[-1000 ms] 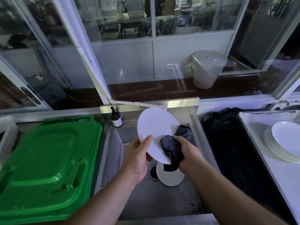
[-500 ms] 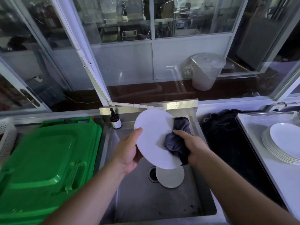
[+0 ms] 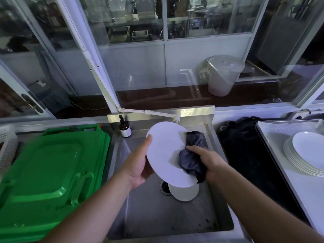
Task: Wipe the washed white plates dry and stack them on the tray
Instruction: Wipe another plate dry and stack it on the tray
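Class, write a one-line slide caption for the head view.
Left hand holds a white plate over the sink while the right hand wipes it with a dark cloth.

A steel sink (image 3: 175,220) fills the centre, its drain (image 3: 164,187) near the middle of the basin. A brown pump bottle (image 3: 124,128) stands on the ledge at 11 o'clock from the drain, under a white pipe (image 3: 150,112) leading to the tap. A green plastic lid (image 3: 49,172) lies at 9 o'clock, dark fabric (image 3: 245,155) at 3 o'clock, and a lidded white bucket (image 3: 222,76) behind the glass at 1 o'clock.
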A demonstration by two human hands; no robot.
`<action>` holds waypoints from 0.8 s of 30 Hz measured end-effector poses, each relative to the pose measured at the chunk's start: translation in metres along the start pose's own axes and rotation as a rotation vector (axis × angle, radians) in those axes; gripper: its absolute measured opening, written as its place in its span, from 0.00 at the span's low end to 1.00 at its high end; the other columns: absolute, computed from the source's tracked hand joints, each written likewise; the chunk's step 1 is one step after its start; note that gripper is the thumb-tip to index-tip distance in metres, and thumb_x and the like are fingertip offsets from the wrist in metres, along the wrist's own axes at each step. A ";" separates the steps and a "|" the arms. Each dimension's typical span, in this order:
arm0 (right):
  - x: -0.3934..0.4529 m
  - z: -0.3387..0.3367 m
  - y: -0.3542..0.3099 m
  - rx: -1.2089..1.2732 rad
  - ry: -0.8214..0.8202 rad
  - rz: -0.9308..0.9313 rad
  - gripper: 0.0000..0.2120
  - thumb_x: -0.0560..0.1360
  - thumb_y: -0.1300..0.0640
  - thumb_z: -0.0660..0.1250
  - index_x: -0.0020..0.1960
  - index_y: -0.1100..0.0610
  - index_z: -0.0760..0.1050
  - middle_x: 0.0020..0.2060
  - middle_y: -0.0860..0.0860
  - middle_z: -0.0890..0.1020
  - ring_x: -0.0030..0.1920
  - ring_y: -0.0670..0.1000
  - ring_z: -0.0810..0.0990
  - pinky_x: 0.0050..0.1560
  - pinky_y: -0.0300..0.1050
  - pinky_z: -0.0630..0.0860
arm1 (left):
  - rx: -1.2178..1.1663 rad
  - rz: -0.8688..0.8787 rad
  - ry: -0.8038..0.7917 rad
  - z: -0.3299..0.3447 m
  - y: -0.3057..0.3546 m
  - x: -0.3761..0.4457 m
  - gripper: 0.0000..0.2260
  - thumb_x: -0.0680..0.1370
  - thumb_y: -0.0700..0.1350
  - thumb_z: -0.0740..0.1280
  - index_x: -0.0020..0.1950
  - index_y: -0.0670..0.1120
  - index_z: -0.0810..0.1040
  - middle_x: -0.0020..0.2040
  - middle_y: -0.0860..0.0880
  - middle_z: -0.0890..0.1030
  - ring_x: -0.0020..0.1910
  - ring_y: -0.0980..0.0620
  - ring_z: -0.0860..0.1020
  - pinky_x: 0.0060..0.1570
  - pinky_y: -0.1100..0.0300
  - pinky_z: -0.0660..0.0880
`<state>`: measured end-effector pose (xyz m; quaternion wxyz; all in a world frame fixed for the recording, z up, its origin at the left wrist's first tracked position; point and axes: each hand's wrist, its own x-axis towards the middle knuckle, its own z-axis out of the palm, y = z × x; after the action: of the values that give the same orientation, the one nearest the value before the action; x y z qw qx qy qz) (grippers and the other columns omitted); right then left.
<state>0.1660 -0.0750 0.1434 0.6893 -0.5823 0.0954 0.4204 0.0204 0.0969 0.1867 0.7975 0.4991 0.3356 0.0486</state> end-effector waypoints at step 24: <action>0.008 0.002 -0.007 -0.036 0.016 -0.060 0.17 0.75 0.60 0.78 0.61 0.65 0.81 0.49 0.62 0.88 0.47 0.62 0.89 0.42 0.51 0.84 | 0.042 0.043 0.031 -0.008 0.004 0.013 0.31 0.72 0.66 0.69 0.68 0.46 0.80 0.61 0.41 0.85 0.62 0.39 0.82 0.67 0.38 0.76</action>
<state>0.1755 -0.0694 0.1439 0.6901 -0.6006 0.0759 0.3966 0.0270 0.1107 0.1814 0.7801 0.5222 0.3380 0.0664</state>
